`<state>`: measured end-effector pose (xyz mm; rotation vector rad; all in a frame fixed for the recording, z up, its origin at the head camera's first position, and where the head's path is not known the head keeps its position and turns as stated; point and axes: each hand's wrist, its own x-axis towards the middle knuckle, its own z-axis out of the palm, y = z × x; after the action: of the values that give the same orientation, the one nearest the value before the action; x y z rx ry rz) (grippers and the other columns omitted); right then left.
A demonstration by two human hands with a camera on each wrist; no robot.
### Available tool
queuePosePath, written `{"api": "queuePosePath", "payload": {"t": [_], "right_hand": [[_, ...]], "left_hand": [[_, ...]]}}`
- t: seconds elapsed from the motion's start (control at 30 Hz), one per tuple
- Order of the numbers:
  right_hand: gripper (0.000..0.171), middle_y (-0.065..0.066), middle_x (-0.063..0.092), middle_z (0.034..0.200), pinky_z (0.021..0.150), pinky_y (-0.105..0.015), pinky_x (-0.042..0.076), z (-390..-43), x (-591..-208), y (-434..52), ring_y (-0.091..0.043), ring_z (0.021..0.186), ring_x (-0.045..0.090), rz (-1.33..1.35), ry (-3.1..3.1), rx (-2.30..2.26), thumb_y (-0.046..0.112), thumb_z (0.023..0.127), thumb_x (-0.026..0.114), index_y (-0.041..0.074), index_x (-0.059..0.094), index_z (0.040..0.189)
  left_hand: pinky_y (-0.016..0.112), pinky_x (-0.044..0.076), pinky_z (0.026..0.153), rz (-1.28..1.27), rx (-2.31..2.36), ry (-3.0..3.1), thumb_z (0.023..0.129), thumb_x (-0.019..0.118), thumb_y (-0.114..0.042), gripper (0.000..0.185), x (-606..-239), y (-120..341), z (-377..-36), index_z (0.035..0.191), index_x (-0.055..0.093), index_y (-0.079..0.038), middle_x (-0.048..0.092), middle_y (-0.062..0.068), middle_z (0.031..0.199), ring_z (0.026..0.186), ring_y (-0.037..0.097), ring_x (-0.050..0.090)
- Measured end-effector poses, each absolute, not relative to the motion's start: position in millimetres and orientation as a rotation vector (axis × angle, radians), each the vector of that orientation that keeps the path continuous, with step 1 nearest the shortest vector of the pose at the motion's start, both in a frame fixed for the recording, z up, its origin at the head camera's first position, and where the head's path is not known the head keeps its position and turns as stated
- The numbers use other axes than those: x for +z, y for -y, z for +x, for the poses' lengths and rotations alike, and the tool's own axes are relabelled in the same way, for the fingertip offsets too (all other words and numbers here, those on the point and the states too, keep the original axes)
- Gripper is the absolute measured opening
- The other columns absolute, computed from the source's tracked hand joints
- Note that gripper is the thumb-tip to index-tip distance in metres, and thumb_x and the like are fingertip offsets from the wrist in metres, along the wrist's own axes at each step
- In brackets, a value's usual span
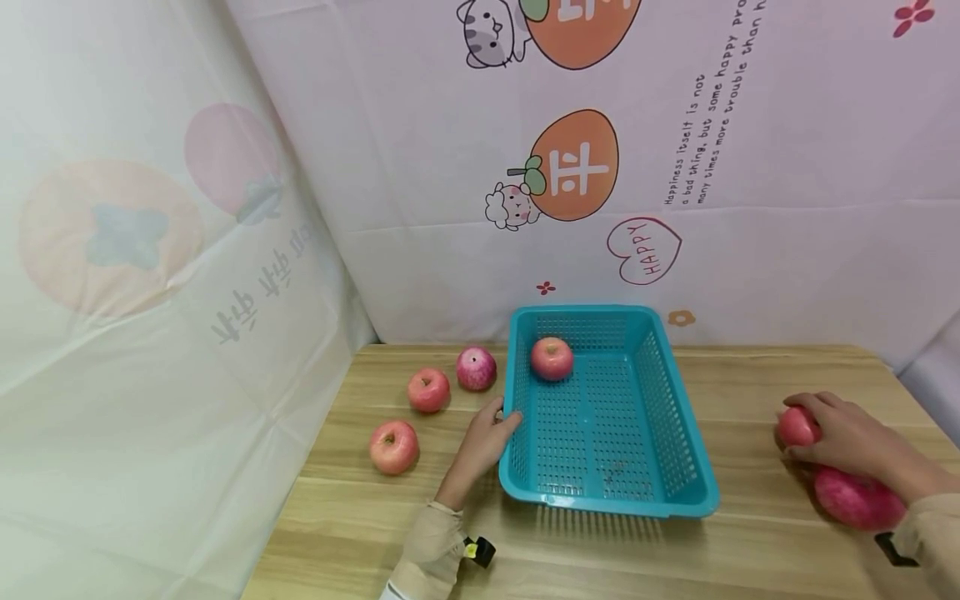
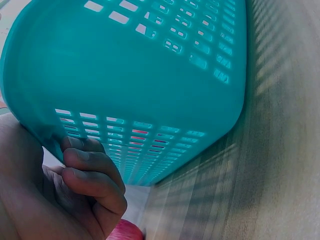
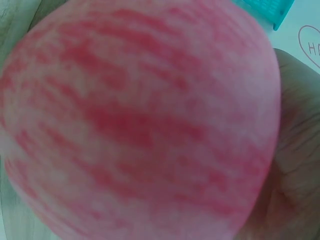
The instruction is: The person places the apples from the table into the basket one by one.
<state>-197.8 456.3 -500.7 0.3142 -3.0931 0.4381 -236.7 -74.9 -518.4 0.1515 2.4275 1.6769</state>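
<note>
Your left hand (image 1: 486,440) grips the basket (image 1: 678,479) rim, seemingly to steady it, while your right hand (image 1: 843,433) clasps an apple (image 1: 795,427) on the bench (image 1: 750,550) beside it.

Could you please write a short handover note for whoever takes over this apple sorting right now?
Left hand: fingers curled on the left rim of the teal basket, steadying it.
Right hand: grips a red apple on the table's right side; a second apple lies right under the forearm.
Done, by the look of it: one apple in the basket, at its far end.
Left, probably: the held apple, the one by the forearm, and three apples on the table left of the basket.
</note>
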Motion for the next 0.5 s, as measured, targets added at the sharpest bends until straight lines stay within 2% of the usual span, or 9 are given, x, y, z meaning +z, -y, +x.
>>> {"api": "queuePosePath", "payload": {"t": [0.5], "right_hand": [[0.08, -0.042, 0.056, 0.124, 0.078, -0.071, 0.054, -198.0, -503.2, -461.1, -0.058, 0.104, 0.061, 0.301, 3.106, 0.42, 0.033, 0.078, 0.092, -0.009, 0.054, 0.134]], "left_hand": [[0.041, 0.063, 0.083, 0.154, 1.684, -2.417, 0.107, 0.056, -0.035, 0.048, -517.9, 75.0, -236.5, 0.145, 0.06, -0.006, 0.072, 0.018, 0.121, 0.097, 0.023, 0.073]]}}
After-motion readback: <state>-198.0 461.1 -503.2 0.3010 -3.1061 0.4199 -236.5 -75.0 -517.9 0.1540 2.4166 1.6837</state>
